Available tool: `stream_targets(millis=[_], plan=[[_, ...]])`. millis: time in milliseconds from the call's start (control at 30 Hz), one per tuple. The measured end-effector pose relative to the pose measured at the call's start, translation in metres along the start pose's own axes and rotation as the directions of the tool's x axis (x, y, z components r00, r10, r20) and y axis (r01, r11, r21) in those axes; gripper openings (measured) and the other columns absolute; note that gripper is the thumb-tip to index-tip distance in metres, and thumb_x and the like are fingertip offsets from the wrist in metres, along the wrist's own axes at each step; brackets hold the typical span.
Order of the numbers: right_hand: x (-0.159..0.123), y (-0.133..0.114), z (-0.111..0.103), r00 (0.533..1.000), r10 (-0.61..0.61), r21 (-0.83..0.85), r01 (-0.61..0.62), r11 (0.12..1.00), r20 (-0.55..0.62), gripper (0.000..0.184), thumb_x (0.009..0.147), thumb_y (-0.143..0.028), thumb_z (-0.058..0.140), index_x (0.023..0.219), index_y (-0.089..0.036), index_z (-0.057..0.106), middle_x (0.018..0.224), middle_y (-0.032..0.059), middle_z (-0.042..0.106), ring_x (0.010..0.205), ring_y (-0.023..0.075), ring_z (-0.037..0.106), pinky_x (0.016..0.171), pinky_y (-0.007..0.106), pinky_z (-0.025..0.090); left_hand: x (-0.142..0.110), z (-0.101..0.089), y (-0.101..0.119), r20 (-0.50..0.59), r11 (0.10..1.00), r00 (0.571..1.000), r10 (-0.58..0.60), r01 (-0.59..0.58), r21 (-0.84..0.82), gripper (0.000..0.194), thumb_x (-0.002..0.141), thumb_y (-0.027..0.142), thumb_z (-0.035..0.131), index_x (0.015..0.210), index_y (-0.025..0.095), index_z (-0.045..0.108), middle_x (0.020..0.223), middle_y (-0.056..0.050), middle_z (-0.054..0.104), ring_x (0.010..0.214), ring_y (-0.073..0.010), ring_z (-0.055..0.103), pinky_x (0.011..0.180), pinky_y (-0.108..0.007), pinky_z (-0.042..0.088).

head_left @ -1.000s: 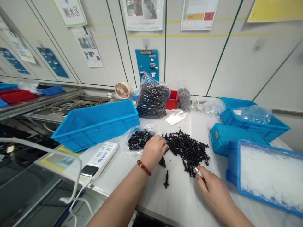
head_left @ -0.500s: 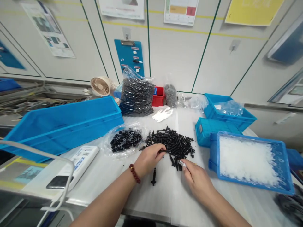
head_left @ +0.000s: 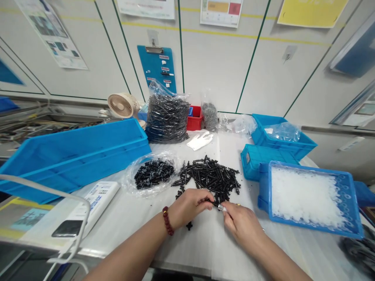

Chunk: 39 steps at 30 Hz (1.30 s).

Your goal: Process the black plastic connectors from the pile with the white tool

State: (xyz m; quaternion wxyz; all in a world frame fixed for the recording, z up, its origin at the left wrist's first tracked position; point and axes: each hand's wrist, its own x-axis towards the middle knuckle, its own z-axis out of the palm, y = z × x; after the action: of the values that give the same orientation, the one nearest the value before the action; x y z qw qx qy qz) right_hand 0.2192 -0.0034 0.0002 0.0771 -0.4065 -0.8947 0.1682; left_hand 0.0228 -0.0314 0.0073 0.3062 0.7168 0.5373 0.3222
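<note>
My left hand (head_left: 189,207) pinches a small black plastic part (head_left: 209,202) at the near edge of a loose pile of black plastic parts (head_left: 209,177). My right hand (head_left: 241,227) holds a short silver metal piece (head_left: 222,208), and its tip meets the end of that black part. The fingers of both hands hide the join. One black part (head_left: 189,225) lies on the white table below my left hand. To the left of the pile, more black parts fill an open clear plastic bag (head_left: 152,174).
A long blue plastic tray (head_left: 76,156) lies tilted at the left, with a white device and a phone (head_left: 68,228) in front of it. Blue crates and a blue tray of white granules (head_left: 307,197) stand at the right. A bulging bag of black parts (head_left: 166,117), a white glove and a fan stand behind.
My hands have come together above the near edge of the pile, and the silver piece now meets the black part. My view has shifted slightly, and the single black part is now partly under my left hand.
</note>
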Motion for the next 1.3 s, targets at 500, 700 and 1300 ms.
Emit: stream_targets(millis=[500,700,1300], plan=[[-0.0006,-0.0044,0.0002,0.997,0.063,-0.064,-0.060,0.996,0.051,0.022,0.088,-0.029,0.045,0.071,-0.019,0.055,0.065,0.0010,0.060,0.062,0.0159,0.053,0.054,0.026,0.021,-0.0034,0.0061,0.0038,0.119,0.998,0.992,-0.044,0.048,-0.028,0.009,0.077,0.016,0.062,0.086,0.017,0.064,0.070,0.002,0.066,0.062,-0.0095,0.059,0.057,-0.016,0.042],[-0.0008,-0.0022,-0.0011,0.999,-0.037,0.106,0.033,0.994,0.035,0.019,0.084,-0.015,0.038,0.085,-0.019,0.056,0.079,0.0011,0.061,0.072,0.0157,0.053,0.062,0.024,0.031,-0.0018,0.0029,-0.0015,0.067,0.991,0.988,0.136,-0.136,0.006,0.013,0.084,0.017,0.056,0.091,0.021,0.066,0.079,0.002,0.068,0.075,-0.0099,0.061,0.071,-0.017,0.043],[-0.0016,-0.0019,-0.0022,0.999,-0.041,0.132,0.038,0.990,0.020,0.019,0.085,-0.016,0.037,0.086,-0.019,0.056,0.077,0.0012,0.060,0.070,0.0159,0.053,0.061,0.024,0.032,-0.0035,-0.0035,0.0050,0.075,0.994,0.991,0.108,-0.106,-0.027,0.014,0.085,0.017,0.052,0.087,0.019,0.066,0.074,0.002,0.067,0.072,-0.0102,0.061,0.071,-0.018,0.044]])
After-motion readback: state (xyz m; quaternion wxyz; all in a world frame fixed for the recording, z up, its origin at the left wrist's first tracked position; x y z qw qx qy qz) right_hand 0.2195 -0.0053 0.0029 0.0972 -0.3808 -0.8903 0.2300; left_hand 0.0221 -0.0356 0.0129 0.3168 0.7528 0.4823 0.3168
